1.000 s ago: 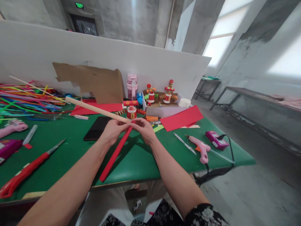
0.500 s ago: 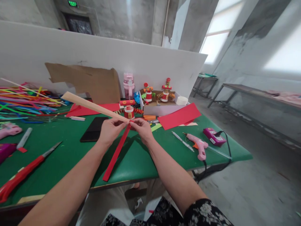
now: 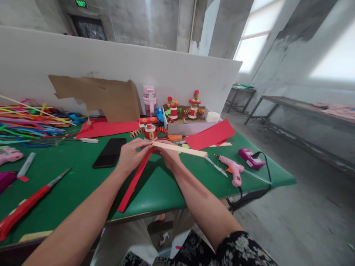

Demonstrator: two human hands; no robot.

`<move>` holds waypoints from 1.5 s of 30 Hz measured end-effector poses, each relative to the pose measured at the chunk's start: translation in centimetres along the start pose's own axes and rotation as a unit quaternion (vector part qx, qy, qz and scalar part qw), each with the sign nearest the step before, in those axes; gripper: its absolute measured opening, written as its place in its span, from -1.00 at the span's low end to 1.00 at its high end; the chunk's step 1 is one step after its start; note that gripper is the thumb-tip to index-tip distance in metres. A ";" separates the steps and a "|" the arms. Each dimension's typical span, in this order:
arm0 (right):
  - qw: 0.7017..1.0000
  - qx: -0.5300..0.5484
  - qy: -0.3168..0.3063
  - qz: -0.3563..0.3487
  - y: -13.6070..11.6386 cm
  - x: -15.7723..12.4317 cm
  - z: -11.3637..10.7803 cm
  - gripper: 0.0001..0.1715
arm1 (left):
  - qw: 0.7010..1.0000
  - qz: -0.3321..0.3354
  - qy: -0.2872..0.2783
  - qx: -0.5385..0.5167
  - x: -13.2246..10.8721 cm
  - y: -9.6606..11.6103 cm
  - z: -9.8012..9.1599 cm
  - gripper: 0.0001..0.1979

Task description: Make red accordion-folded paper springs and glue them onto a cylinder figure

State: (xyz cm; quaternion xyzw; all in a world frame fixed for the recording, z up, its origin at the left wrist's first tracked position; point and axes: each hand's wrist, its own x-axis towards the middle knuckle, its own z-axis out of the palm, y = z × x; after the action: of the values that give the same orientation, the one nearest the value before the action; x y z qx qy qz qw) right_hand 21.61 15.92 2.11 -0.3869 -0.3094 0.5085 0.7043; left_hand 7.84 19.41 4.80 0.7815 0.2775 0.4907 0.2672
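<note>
Two paper strips meet at one end between my fingertips above the table. The red paper strip (image 3: 135,181) slants down toward the table's front edge. A pale cream paper strip (image 3: 183,149) lies across my right hand and points right. My left hand (image 3: 132,154) is closed, pinching the strips where they join. Partly under the cream strip, my right hand (image 3: 169,154) is also closed at that joint, some of its fingers hidden. Just behind my hands stands a red-and-white paper cup figure (image 3: 150,132) with folded paper arms.
Scissors (image 3: 26,208) lie at the left, beside a black phone (image 3: 109,152). A pink glue gun (image 3: 234,170) with a cable rests at the right, near a pen (image 3: 217,167) and red paper sheets (image 3: 210,135). Behind, a shallow box (image 3: 191,128) holds two paper figures.
The cream strip has swung over from pointing left to pointing right across my right hand. The red strip stays hanging toward the front edge, and both hands keep near the joint.
</note>
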 end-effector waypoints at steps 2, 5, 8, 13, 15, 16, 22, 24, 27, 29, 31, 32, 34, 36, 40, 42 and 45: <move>1.000 0.016 -0.007 0.006 -0.1 -0.1 0.0 -0.71 | 1.000 0.008 -0.007 0.016 0.0 0.0 -0.1 -0.82; 0.999 0.034 -0.018 0.010 -0.3 -0.1 -0.1 -0.76 | 0.999 0.016 -0.013 0.035 0.0 0.0 -0.2 -0.79; 0.999 0.042 -0.026 0.004 -0.6 -0.2 0.0 -0.80 | 0.999 0.026 -0.010 0.037 0.1 -0.2 -0.3 -0.77; 0.996 0.045 -0.071 0.005 -1.0 -0.5 0.3 -0.68 | 0.998 0.038 -0.006 0.055 0.1 -0.6 -0.3 -0.74; 0.997 0.032 -0.065 -0.003 -0.9 -0.5 0.3 -0.64 | 0.997 0.045 -0.012 0.061 0.1 -0.6 -0.2 -0.73; 0.998 0.025 -0.052 -0.008 -0.8 -0.4 0.3 -0.63 | 0.997 0.048 -0.018 0.058 0.1 -0.6 -0.2 -0.73; 1.000 -0.015 -0.005 -0.001 -0.2 0.3 -0.3 -0.65 | 1.000 -0.027 -0.002 -0.015 0.3 -0.5 -0.1 -0.76; 0.999 -0.026 -0.026 0.021 -0.3 0.3 -0.4 -0.61 | 0.993 -0.091 0.013 -0.068 0.6 -0.6 -0.3 -0.75; 0.996 -0.054 -0.060 0.032 -0.5 0.1 -0.4 -0.56 | 0.980 -0.150 -0.046 -0.124 0.9 -0.8 -0.7 -0.68; 0.994 -0.079 -0.068 0.023 -0.6 -0.1 -0.3 -0.56 | 0.974 -0.165 -0.095 -0.123 1.0 -0.8 -0.8 -0.66; 0.992 -0.104 -0.067 0.012 -0.7 -0.1 -0.4 -0.57 | 0.971 -0.176 -0.114 -0.115 1.0 -0.7 -0.9 -0.66; 0.992 -0.111 -0.066 0.010 -0.7 -0.1 -0.4 -0.58 | 0.970 -0.181 -0.113 -0.120 1.0 -0.7 -0.9 -0.66; 0.991 -0.111 -0.071 0.014 -0.7 -0.1 -0.4 -0.59 | 0.964 -0.193 -0.103 -0.151 0.9 -0.7 -0.8 -0.69; 0.991 -0.098 -0.084 0.029 -0.6 -0.1 -0.3 -0.58 | 0.955 -0.208 -0.091 -0.192 0.9 -0.9 -0.8 -0.73; 0.988 -0.087 -0.110 0.059 -0.5 -0.1 -0.2 -0.55 | 0.935 -0.240 -0.076 -0.249 0.8 -1.3 -0.7 -0.79; 0.988 -0.096 -0.107 0.057 -0.5 -0.1 -0.2 -0.57 | 0.929 -0.253 -0.079 -0.260 0.7 -1.4 -0.7 -0.78; 0.989 -0.119 -0.085 0.031 -0.5 -0.1 -0.2 -0.60 | 0.923 -0.265 -0.091 -0.263 0.8 -1.1 -0.7 -0.71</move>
State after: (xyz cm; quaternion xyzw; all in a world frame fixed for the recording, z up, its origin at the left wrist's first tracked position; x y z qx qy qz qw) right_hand 22.01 15.66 2.46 -0.4324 -0.4143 0.5210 0.6083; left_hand 7.25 20.87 4.78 0.6223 0.3098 0.3844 0.6075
